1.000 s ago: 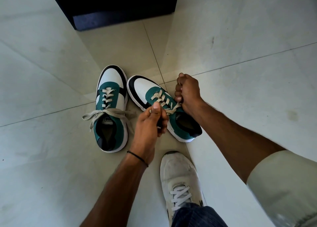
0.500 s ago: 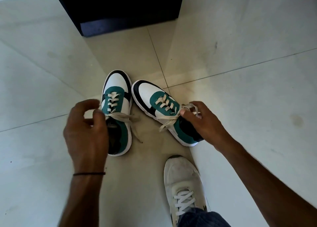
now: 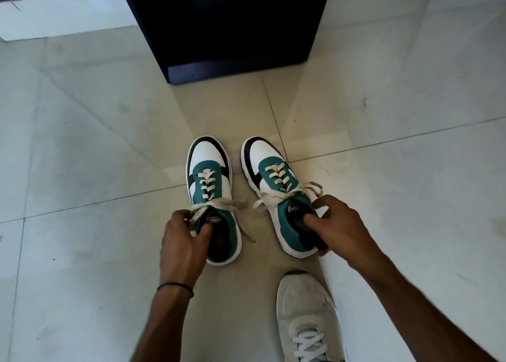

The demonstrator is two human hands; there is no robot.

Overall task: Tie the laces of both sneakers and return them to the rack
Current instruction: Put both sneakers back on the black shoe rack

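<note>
Both laces (image 3: 287, 193) tied and released; my left hand (image 3: 182, 242) now grips the left sneaker (image 3: 209, 156) collar, right hand (image 3: 341, 230) the right sneaker (image 3: 264, 153), before the rack (image 3: 232, 46): lift next.

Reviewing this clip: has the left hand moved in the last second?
Yes. The left hand moved leftward, away from the floor seam, from the right sneaker's laces onto the left sneaker, whose collar it now grips.
</note>
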